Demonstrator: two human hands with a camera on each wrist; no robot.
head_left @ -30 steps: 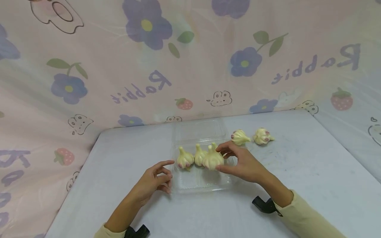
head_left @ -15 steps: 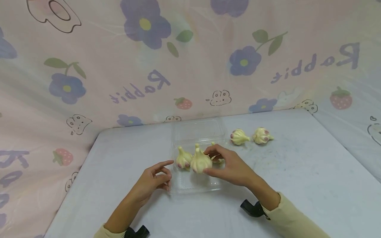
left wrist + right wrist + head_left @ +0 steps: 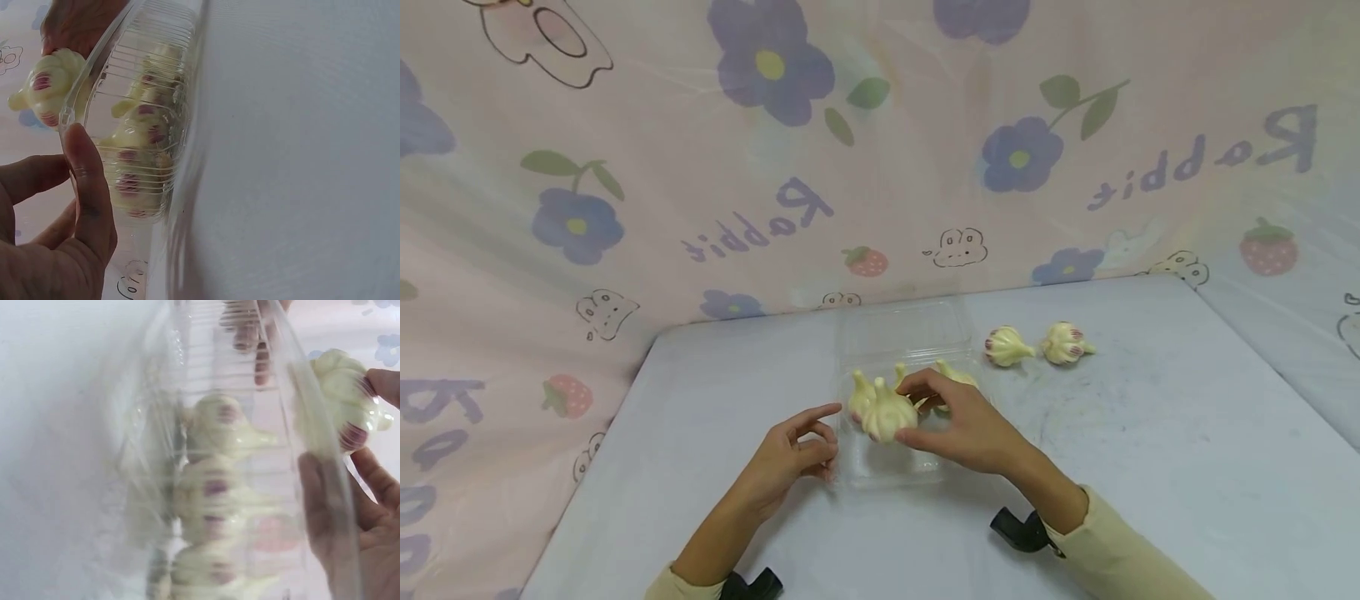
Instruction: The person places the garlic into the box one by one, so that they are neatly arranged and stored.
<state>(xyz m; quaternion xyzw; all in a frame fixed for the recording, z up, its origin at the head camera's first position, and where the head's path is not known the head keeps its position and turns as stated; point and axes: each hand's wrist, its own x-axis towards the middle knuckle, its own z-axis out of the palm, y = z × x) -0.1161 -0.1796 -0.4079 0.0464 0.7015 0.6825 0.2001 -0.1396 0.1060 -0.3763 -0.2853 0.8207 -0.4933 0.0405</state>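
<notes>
My right hand [image 3: 966, 425] pinches a pale garlic bulb [image 3: 889, 417] between thumb and fingertips, over the front left part of a clear plastic clamshell box [image 3: 887, 477]. Three more bulbs stand in a row inside, stems up; in the head view the left bulb [image 3: 859, 393] and middle one are partly hidden behind the held bulb and hand, and the right bulb [image 3: 957, 373] shows beyond the knuckles. At the box's left side is my left hand [image 3: 790, 458], fingers loosely bent. In the left wrist view its fingertips touch the rim [image 3: 67, 119].
The box's lid [image 3: 902, 329] lies folded back behind it. Right of the lid, two garlic bulbs lie on the white tabletop, a nearer-left bulb [image 3: 1006, 346] and a right bulb [image 3: 1064, 343]. A printed cloth [image 3: 880, 167] hangs behind the table.
My right hand has carried its garlic bulb leftward across the box and slightly toward me, uncovering the right-hand bulb. The left hand has stayed at the box's left edge.
</notes>
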